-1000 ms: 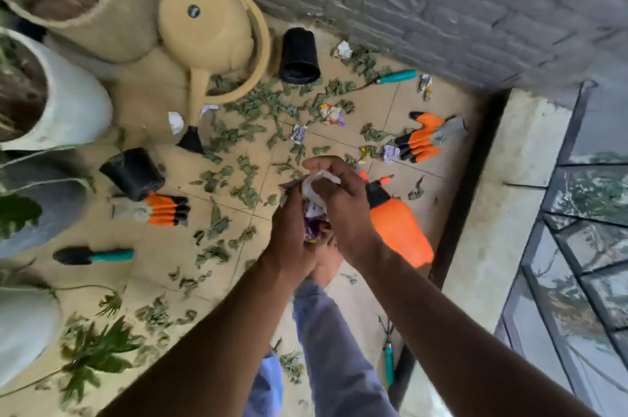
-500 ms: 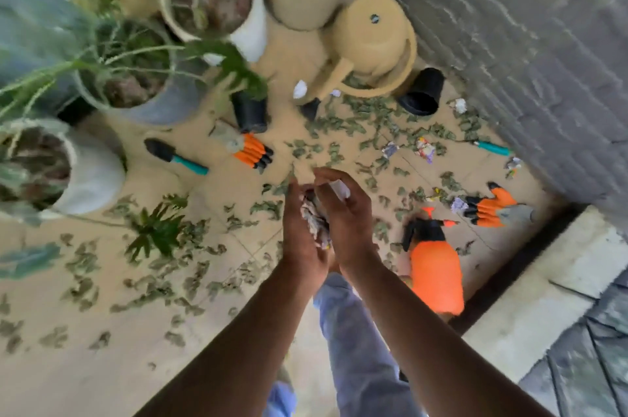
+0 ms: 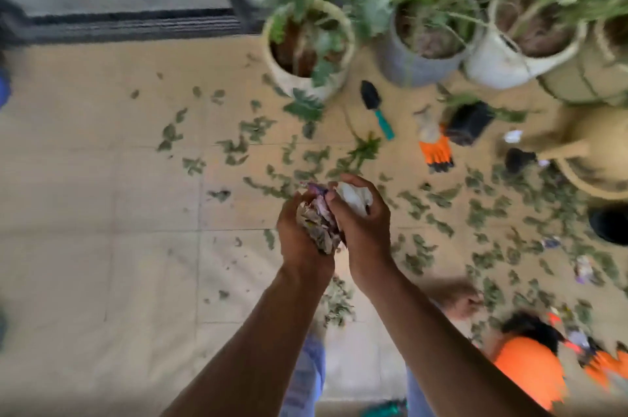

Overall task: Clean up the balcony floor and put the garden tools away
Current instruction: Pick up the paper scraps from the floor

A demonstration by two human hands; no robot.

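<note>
Crumpled litter is held in both hands above the leaf-strewn balcony floor point(image 3: 102, 199).
The left hand point(image 3: 300, 239) is curled round a wad of crumpled paper scraps point(image 3: 317, 224); a white crumpled paper point(image 3: 353, 199) is pinched in the right hand point(image 3: 365, 229), so both grips are closed on litter, the hands touching side by side over the middle of the floor. Dry leaves point(image 3: 418, 202) are scattered across the tiles, thickest toward the right edge. A trowel point(image 3: 377, 108) with a teal handle and an orange glove point(image 3: 436, 151) lie near the plant pots point(image 3: 307, 49) along the far edge; a tan watering can point(image 3: 591, 144) sits at the right edge, an orange spray bottle point(image 3: 530, 365) at the near right corner, blurred.
</note>
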